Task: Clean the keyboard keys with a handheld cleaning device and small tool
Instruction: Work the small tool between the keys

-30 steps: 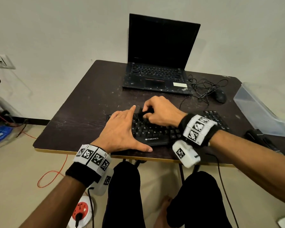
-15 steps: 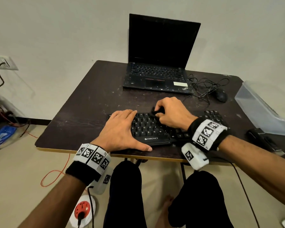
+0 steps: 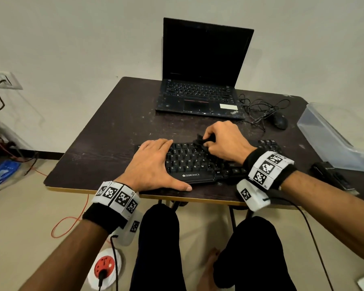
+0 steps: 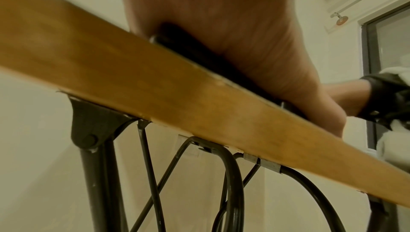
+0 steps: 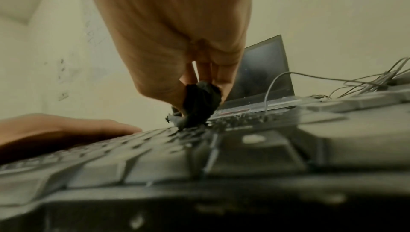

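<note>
A black keyboard point(image 3: 189, 164) lies near the front edge of the dark table point(image 3: 114, 143). My left hand point(image 3: 153, 164) lies flat on the keyboard's left end, fingers straight, thumb along the front edge. My right hand point(image 3: 223, 143) pinches a small black cleaning tool point(image 3: 202, 141) and holds its tip on the top key rows. In the right wrist view the black cleaning tool point(image 5: 199, 102) hangs from the fingertips point(image 5: 224, 85) and touches the keyboard point(image 5: 155, 148). The left wrist view shows my left hand point(image 4: 221, 34) above the table's wooden edge point(image 4: 177, 104).
An open laptop point(image 3: 200, 80) stands at the back of the table. A mouse point(image 3: 278, 120) with a tangled cable lies to its right. A clear plastic box point(image 3: 332, 137) and a black device point(image 3: 332, 177) sit at the right edge. A floor socket point(image 3: 104, 269) lies below.
My right hand has moved the tool to the right along the upper key rows. My left hand has stayed on the keyboard's left end.
</note>
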`<state>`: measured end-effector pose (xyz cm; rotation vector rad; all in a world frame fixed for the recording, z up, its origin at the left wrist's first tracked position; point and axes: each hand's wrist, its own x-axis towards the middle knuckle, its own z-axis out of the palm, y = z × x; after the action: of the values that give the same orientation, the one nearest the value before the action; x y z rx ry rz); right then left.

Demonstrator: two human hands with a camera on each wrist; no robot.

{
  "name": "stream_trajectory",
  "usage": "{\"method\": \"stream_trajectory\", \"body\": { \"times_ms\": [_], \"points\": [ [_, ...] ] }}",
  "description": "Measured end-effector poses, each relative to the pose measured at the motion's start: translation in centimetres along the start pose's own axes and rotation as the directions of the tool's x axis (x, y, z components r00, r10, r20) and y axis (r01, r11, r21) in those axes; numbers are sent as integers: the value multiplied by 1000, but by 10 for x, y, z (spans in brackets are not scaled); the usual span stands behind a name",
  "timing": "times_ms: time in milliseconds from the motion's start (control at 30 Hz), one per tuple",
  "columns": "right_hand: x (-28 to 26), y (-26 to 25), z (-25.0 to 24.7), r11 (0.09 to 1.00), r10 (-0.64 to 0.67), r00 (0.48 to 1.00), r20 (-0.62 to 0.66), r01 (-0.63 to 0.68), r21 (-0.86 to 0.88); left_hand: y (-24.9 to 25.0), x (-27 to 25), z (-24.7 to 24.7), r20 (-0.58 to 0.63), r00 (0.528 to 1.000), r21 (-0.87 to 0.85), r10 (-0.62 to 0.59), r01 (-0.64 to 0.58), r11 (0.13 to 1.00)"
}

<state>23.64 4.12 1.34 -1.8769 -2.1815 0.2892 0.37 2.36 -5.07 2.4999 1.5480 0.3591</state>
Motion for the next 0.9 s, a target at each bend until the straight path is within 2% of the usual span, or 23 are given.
{"method": "stream_trajectory", "body": {
  "times_ms": [133,167,267,333,400,433,567,700,833,900],
  "points": [
    [-16,-6,4,995,-97,989,110,92,47,-1,1,1,2,1000,1,-7,7,1000],
    [-16,-4,3,995,-89,989,117,82,61,-1,1,1,3,1000,2,-6,6,1000],
    [-10,4,-4,999,-2,1000,31,1,46,0,1,1,2,1000,6,-7,7,1000],
    [-18,-4,0,998,-63,996,57,62,15,0,1,2,1,1000,12,-6,6,1000],
    [-29,-12,6,987,-152,979,139,145,63,0,1,1,2,1000,8,-6,6,1000],
    [-29,-11,6,987,-147,977,155,135,85,1,1,0,3,1000,4,-4,4,1000],
    [-18,3,-2,995,9,999,45,-14,102,3,-1,-3,16,1000,-7,-9,9,1000],
    [-41,-13,7,984,-143,973,184,120,128,3,0,-2,16,1000,-8,-19,19,1000],
    [-31,-3,1,992,-25,998,62,17,125,4,0,-2,17,1000,-7,-20,20,1000],
    [-40,-12,7,990,-78,992,101,65,121,2,0,-1,8,1000,-5,-20,20,1000]
  ]
}}
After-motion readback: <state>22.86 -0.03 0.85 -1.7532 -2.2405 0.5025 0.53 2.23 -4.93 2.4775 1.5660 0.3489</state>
